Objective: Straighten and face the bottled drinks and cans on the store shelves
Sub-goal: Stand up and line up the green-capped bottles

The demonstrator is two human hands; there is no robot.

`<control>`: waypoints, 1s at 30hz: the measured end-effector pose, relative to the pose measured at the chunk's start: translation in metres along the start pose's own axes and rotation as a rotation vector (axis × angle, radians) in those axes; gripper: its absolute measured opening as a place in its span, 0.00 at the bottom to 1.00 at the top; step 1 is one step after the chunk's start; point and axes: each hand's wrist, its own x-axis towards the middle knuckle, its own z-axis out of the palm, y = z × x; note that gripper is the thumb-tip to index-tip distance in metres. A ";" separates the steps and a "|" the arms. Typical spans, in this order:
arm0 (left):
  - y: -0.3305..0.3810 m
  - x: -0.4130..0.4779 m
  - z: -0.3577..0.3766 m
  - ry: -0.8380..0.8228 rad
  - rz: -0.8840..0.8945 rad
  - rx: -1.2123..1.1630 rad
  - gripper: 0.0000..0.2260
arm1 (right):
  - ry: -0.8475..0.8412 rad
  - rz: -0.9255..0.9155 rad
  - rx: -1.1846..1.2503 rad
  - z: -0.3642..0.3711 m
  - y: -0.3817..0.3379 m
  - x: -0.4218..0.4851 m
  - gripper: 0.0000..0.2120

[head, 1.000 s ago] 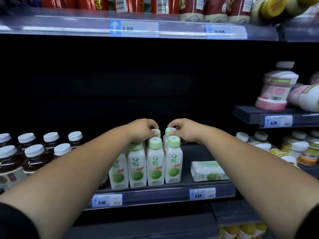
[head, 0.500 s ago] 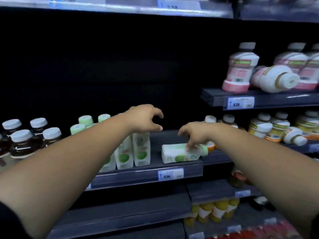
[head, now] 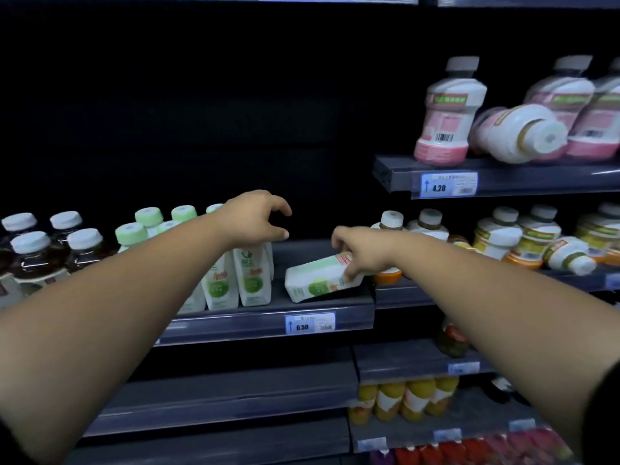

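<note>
Head view: we saw the right hand at the middle shelf, fingers and thumb curled round the cap end of a fallen green-and-white bottle; the bottle was tilted, cap end raised, base end down on the shelf, just right of the upright green-cap bottles; its cap was hidden under the hand. Left hand hovered above the rightmost upright bottles, fingers spread in a loose claw, thumb apart, holding nothing; we could not tell if it touched a cap. Price tag 6.50 sat on the shelf lip below the tilted bottle. We noted dark tea bottles with white caps at far left; pink bottles on the upper right shelf, a pale bottle lying on its side among them, cap toward us; orange-based bottles right of the hand, a toppled bottle beside them.
</note>
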 end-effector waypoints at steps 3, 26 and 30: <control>-0.010 0.000 -0.007 0.042 -0.010 -0.006 0.21 | 0.091 -0.080 0.180 -0.023 -0.014 0.003 0.29; -0.065 -0.006 -0.002 -0.058 -0.136 -0.121 0.25 | 0.098 -0.082 0.160 -0.039 -0.100 0.044 0.24; -0.064 -0.007 -0.002 -0.072 -0.140 -0.107 0.26 | 0.072 -0.062 0.173 -0.038 -0.100 0.044 0.23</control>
